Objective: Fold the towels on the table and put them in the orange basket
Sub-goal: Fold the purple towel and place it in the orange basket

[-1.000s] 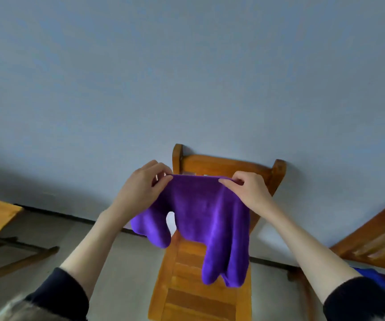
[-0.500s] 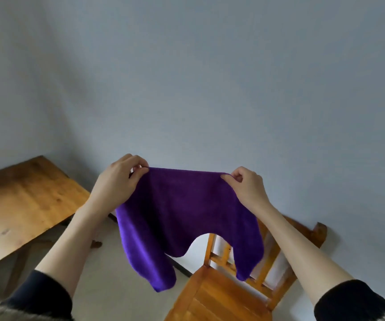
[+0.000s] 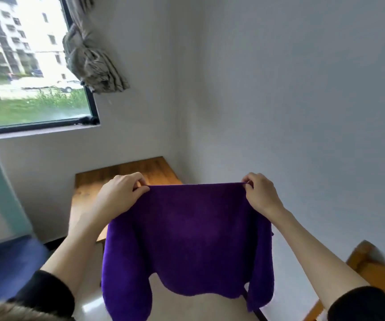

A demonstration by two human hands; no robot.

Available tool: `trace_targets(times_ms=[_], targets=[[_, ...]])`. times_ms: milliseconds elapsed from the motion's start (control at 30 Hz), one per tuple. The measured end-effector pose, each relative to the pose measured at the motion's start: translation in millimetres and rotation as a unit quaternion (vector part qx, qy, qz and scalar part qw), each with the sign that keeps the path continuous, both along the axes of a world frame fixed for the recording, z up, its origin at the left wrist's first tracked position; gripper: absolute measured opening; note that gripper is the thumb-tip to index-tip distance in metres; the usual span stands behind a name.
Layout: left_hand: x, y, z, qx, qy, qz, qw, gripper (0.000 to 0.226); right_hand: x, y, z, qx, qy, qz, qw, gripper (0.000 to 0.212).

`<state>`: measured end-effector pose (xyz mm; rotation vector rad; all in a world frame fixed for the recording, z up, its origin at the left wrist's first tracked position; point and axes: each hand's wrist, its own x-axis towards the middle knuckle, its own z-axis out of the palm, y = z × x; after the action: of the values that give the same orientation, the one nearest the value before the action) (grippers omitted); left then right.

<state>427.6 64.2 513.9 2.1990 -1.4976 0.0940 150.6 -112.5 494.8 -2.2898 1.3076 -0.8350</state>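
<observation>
The left hand [image 3: 119, 195] pinches the upper left corner of a deep purple fleecy towel [image 3: 194, 239] between thumb and curled fingers, and the right hand [image 3: 259, 195] pinches the upper right corner the same way. The towel's top edge runs taut and nearly level between the two hands, held up in the air in front of the person, while the cloth hangs down below with both side edges drooping lower than the scalloped middle. Both forearms are bare, ending in dark sleeves [image 3: 45, 295]. Behind the left hand stands a wooden table [image 3: 117, 174] set in the corner of pale walls. At lower right, part of a wooden chair [image 3: 367, 258] shows. A dark-framed window [image 3: 31, 66] with a knotted striped curtain [image 3: 92, 54] sits at upper left.
</observation>
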Motion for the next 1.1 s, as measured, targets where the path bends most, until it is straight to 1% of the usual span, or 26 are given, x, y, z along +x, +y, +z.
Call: trace_targets(times_ms=[100, 167, 233, 300, 333, 400, 467, 567, 667, 767, 900, 1000, 1100], targets=[[59.5, 27.0, -0.8, -0.006, 0.019, 0.06, 0.998, 0.015, 67.2, -1.1, -1.6, 0.024, -0.063, 0.016, 0.998, 0.013], [98.2, 41.5, -3.7, -0.017, 0.022, 0.087, 0.996, 0.014, 111.9, -2.5, -0.4, 0.027, -0.092, 0.025, 0.995, 0.013], [134.3, 53.4, -8.3, -0.028, 0.017, 0.107, 0.994, 0.009, 154.1, -5.1, 0.1, 0.031, -0.116, 0.03, 0.992, 0.02], [166.8, 65.1, -14.2, -0.037, 0.024, 0.121, 0.992, 0.007, 191.3, -7.1, -1.8, 0.036, -0.118, 0.038, 0.992, 0.03], [182.2, 70.4, -17.1, -0.038, 0.031, 0.127, 0.991, 0.007, 208.9, -8.4, -3.9, 0.036, -0.111, 0.045, 0.992, 0.03], [211.9, 78.8, -23.2, -0.036, 0.045, 0.147, 0.987, 0.009, 242.5, -12.0, -9.5, 0.032, -0.085, 0.059, 0.994, 0.023], [237.4, 82.3, -31.8, -0.044, 0.064, 0.166, 0.983, 0.014, 271.5, -18.1, -15.8, 0.023, -0.062, 0.069, 0.995, 0.017], [271.5, 80.3, -51.2, -0.044, 0.09, 0.174, 0.98, 0.016, 309.5, -34.5, -27.6, 0.024, -0.041, 0.084, 0.995, 0.012], [303.3, 73.7, -73.5, -0.025, 0.103, 0.177, 0.979, 0.014, 342.8, -51.2, -43.0, 0.045, -0.034, 0.102, 0.993, 0.012], [336.2, 55.3, -93.5, -0.025, 0.119, 0.194, 0.973, 0.014, 376.0, -77.1, -59.4, 0.072, -0.039, 0.101, 0.992, 0.009], [377.8, 16.4, -115.6, 0.0, 0.133, 0.229, 0.964, 0.015, 422.0, -123.8, -84.4, 0.085, -0.011, 0.083, 0.993, 0.019], [403.9, -12.1, -132.1, 0.039, 0.151, 0.234, 0.96, 0.015, 452.5, -157.9, -100.7, 0.087, 0.051, 0.061, 0.993, 0.028], [433.0, -36.3, -146.2, 0.071, 0.17, 0.22, 0.958, 0.012, 484.1, -184.0, -114.9, 0.073, 0.098, 0.054, 0.991, 0.028]])
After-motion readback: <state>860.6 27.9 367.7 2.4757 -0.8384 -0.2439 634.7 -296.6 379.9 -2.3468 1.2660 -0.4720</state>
